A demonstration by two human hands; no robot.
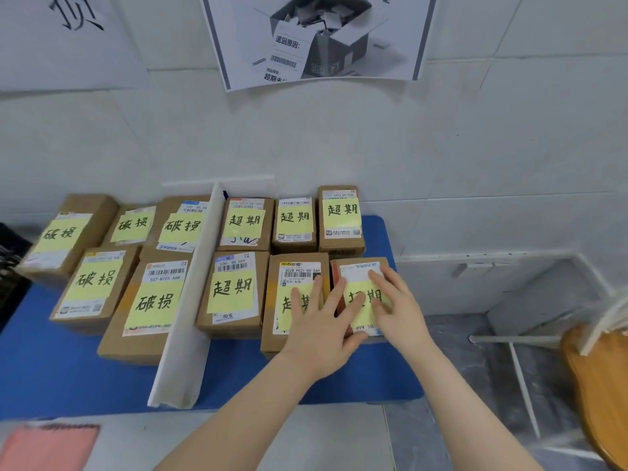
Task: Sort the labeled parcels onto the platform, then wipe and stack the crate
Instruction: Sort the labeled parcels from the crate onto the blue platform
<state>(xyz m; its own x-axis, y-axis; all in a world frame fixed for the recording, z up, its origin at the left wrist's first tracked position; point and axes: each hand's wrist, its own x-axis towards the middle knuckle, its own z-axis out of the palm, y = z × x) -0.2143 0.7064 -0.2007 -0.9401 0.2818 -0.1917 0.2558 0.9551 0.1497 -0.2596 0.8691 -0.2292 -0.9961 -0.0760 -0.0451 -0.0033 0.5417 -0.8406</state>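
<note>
Front-right parcel point(356, 271) was pressed under left hand point(321, 322) and right hand point(397, 305), fingers point(382, 283) straight. Judged light, stiff cardboard; best gripped at sides.

A tall white divider board point(190, 294) stands on edge across the blue platform point(51, 368), walling the left block of brown cardboard parcels point(91, 287) from the right block point(234, 294). Within each block the parcels sit nearly touching, with only slits between them, and the back rows stand close to the white tiled wall point(441, 147). Bare blue surface runs along the front edge on either side of the divider. A wooden chair point(598, 385) crowds the floor to the platform's right.
</note>
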